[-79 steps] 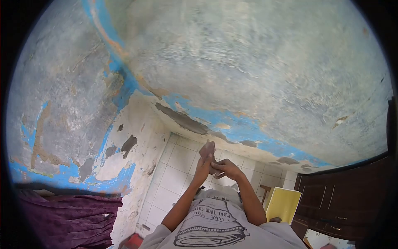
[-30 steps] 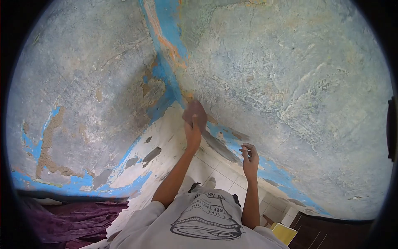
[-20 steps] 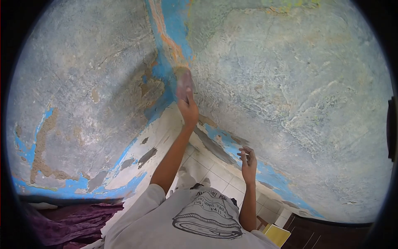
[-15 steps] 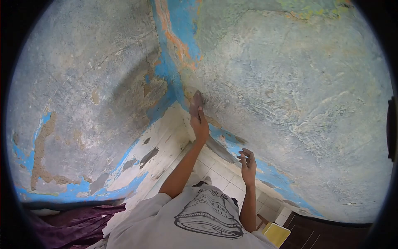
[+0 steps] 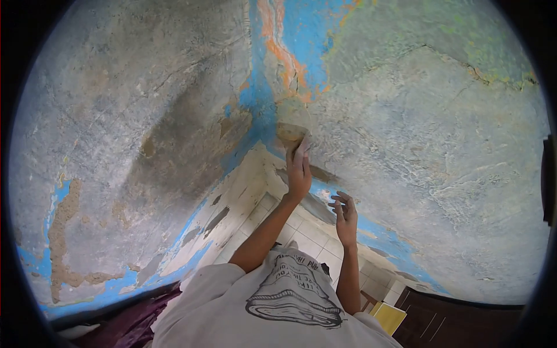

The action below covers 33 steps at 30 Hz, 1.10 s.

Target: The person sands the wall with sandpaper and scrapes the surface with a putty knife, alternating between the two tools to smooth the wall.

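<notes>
My left hand [image 5: 298, 177] presses a thin greyish sheet that looks like sandpaper [image 5: 304, 143] against the right-hand wall [image 5: 406, 145], just beside the corner. Its fingers are closed on the sheet, and part of the sheet is hidden behind them. Around it the wall shows a pale, rounded plaster patch [image 5: 293, 116]. Lower and to the right, my right hand [image 5: 346, 219] holds nothing. Its fingers are loosely bent and apart, in front of a strip of blue paint [image 5: 377, 232].
The left-hand wall [image 5: 116, 116] is rough grey with peeled brown patches [image 5: 67, 232]. Blue and orange paint [image 5: 301, 35] runs up the corner. Below are white floor tiles [image 5: 304, 243], a purple cloth [image 5: 133, 316], a yellow panel [image 5: 389, 319] and dark furniture [image 5: 435, 319].
My view has shifted left and up, so the corner sits further right. My left hand has slid a little down the wall with the sandpaper. My right hand stays nearly where it was.
</notes>
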Tool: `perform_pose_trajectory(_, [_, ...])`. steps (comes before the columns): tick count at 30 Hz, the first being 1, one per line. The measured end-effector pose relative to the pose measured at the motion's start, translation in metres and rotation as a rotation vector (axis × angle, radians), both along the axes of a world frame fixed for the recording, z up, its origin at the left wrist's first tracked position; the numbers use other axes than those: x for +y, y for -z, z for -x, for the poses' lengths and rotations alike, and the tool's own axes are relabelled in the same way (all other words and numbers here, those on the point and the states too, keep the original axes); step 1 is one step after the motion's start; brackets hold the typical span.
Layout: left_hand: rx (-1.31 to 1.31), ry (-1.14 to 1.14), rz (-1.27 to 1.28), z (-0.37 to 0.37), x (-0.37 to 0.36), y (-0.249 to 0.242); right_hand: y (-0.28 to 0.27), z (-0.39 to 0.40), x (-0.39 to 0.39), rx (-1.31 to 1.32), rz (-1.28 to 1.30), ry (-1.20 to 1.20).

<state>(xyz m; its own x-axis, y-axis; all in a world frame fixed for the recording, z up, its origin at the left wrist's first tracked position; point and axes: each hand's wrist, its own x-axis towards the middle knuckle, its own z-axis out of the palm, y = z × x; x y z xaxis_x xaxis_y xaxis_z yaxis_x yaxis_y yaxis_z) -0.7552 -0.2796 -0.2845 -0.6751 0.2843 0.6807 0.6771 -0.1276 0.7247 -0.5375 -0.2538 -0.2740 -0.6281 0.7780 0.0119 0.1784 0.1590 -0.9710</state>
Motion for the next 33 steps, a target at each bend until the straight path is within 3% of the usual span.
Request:
perform_pose_trajectory(2, [-0.011, 0.031, 0.015, 0.008, -0.001, 0.008, -0.003, 0.007, -0.006, -0.001, -0.002, 0.012])
perform_pose_trajectory(5, [0.056, 0.010, -0.087, 0.035, -0.008, -0.047, 0.003, 0.009, -0.014, 0.049, -0.014, 0.031])
perform_pose_trajectory(8, [0.131, 0.022, -0.066, 0.058, -0.012, -0.070, 0.009, 0.008, -0.020, 0.039, 0.023, 0.083])
perform_pose_trajectory(12, [0.098, 0.053, 0.043, 0.048, -0.005, 0.008, 0.013, 0.008, -0.039, 0.061, 0.019, 0.164])
perform_pose_trajectory(15, [-0.010, 0.091, 0.060, 0.034, -0.005, 0.035, 0.017, 0.012, -0.043, 0.054, 0.040, 0.185])
perform_pose_trajectory(22, [0.054, 0.105, -0.118, 0.049, 0.000, -0.056, -0.003, 0.019, -0.034, 0.061, 0.038, 0.196])
perform_pose_trajectory(25, [0.129, 0.078, -0.039, 0.044, 0.002, -0.027, -0.006, 0.024, -0.027, 0.083, 0.022, 0.227])
perform_pose_trajectory(28, [-0.041, 0.019, 0.066, 0.030, 0.003, 0.046, 0.003, 0.028, -0.029, 0.114, 0.019, 0.226])
perform_pose_trajectory(33, [-0.106, 0.069, 0.003, 0.027, -0.006, -0.011, 0.003, 0.032, -0.035, 0.095, 0.041, 0.225])
